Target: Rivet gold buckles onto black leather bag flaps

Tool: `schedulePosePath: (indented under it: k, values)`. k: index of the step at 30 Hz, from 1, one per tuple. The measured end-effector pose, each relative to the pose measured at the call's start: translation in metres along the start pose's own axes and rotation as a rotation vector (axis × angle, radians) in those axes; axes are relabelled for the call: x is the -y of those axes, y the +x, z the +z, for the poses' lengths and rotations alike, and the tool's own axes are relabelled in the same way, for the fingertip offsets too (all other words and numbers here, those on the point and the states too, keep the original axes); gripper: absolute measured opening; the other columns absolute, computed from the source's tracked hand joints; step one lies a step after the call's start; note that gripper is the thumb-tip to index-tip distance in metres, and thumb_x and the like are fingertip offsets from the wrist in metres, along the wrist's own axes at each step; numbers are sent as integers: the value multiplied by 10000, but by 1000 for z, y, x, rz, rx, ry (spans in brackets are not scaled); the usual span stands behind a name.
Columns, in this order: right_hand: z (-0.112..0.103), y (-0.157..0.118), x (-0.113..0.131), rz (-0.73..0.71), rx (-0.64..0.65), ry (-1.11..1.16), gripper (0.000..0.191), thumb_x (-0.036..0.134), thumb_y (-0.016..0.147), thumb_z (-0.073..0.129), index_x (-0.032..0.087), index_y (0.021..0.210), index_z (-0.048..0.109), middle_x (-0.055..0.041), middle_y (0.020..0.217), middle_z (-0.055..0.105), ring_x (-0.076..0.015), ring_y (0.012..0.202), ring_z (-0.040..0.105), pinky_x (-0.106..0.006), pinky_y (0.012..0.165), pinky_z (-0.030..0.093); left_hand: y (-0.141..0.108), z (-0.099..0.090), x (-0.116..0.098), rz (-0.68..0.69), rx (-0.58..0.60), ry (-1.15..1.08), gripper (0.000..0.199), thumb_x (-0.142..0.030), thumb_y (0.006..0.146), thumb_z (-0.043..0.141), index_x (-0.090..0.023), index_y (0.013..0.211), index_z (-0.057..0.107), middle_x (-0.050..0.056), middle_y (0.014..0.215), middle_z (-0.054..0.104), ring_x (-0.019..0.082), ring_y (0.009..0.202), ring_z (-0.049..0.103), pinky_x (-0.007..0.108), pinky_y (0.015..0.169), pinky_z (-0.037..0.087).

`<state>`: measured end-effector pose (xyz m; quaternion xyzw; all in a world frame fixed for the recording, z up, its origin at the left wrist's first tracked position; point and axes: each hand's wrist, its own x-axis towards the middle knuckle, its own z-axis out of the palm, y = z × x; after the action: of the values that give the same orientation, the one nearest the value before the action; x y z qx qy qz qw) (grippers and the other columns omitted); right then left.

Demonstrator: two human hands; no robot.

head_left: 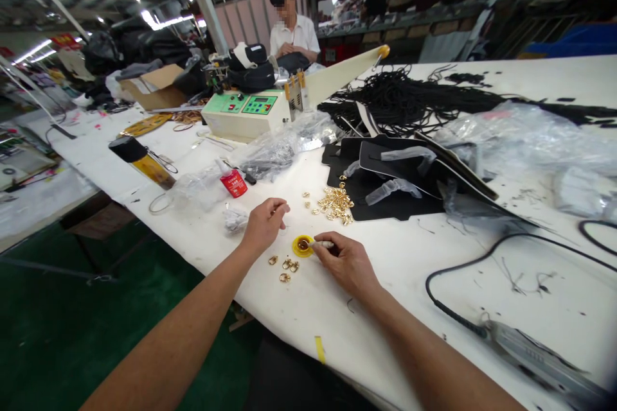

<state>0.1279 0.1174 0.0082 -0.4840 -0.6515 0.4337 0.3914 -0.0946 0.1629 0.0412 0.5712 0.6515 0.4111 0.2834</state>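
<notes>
My right hand (348,263) pinches a short, pale stick-like tool (324,244), its tip over a small round yellow dish (295,246) with dark amber contents. To the left of the dish, my left hand (264,223) is closed, thumb and fingers together; whatever lies between them, if anything, is too small to make out. Several gold metal fittings with loops (288,263) lie just in front of the dish. Beyond it is a heap of similar gold fittings (336,204). A red glue bottle (233,181) stands tilted in view behind my left hand.
A green-panelled machine (245,114) sits farther back, near crumpled clear plastic (274,153). Black panels (385,173) and black cords (395,96) lie right of centre. A corded grey tool (535,353) is at the right front. Across the table sits a person (295,35).
</notes>
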Motion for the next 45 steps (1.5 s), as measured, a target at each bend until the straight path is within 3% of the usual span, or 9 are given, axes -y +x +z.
schedulePosePath:
  k: [4, 9, 12, 17, 21, 30, 45]
  values:
    - [-3, -2, 5, 56, -20, 147, 275, 459, 882, 711, 211, 991, 752, 8, 688, 656, -163, 591, 588, -292, 591, 460, -43, -7, -17, -141, -28, -270, 394, -533, 888, 670, -160, 1017, 682, 70, 957, 722, 114, 567, 644, 210, 396, 396]
    - [-13, -7, 15, 166, -15, 421, 363, 492, 837, 777, 193, 1033, 719, 28, 613, 632, -159, 548, 580, -290, 582, 465, -92, -10, -26, -240, -49, -499, 483, -473, 742, 856, -141, 1057, 702, 6, 774, 650, 113, 621, 632, 196, 462, 479]
    - [-20, -13, 23, 142, -5, 552, 406, 509, 850, 787, 190, 1091, 718, 25, 599, 642, -154, 555, 553, -284, 582, 451, -111, -5, -25, -329, -85, -641, 522, -394, 651, 947, -130, 1039, 717, -3, 719, 672, 105, 600, 627, 193, 486, 504]
    - [-23, -24, 36, 59, 10, 660, 356, 529, 912, 737, 199, 1041, 694, 29, 655, 630, -145, 578, 570, -281, 584, 454, -133, 11, -25, -299, -156, -631, 466, -383, 645, 959, -137, 953, 710, -1, 701, 708, 121, 606, 662, 213, 522, 539]
    - [-20, -31, 43, 20, 20, 609, 320, 527, 964, 668, 209, 967, 641, 34, 681, 615, -141, 588, 590, -280, 595, 473, -148, 24, -23, -267, -198, -591, 393, -375, 675, 939, -150, 899, 707, 6, 740, 733, 130, 625, 688, 234, 559, 573]
    - [-14, -35, 45, 0, 25, 404, 218, 426, 965, 631, 215, 910, 642, 48, 620, 580, -132, 561, 581, -257, 582, 473, -159, 37, -18, -271, -242, -563, 336, -343, 662, 925, -169, 867, 723, -8, 727, 729, 137, 618, 701, 270, 596, 615]
    - [-14, -36, 47, -19, -1, 325, 204, 410, 951, 619, 211, 915, 645, 43, 614, 584, -131, 562, 554, -255, 575, 448, -157, 39, -19, -228, -229, -559, 299, -309, 681, 926, -168, 875, 748, -1, 789, 752, 128, 628, 713, 253, 595, 626]
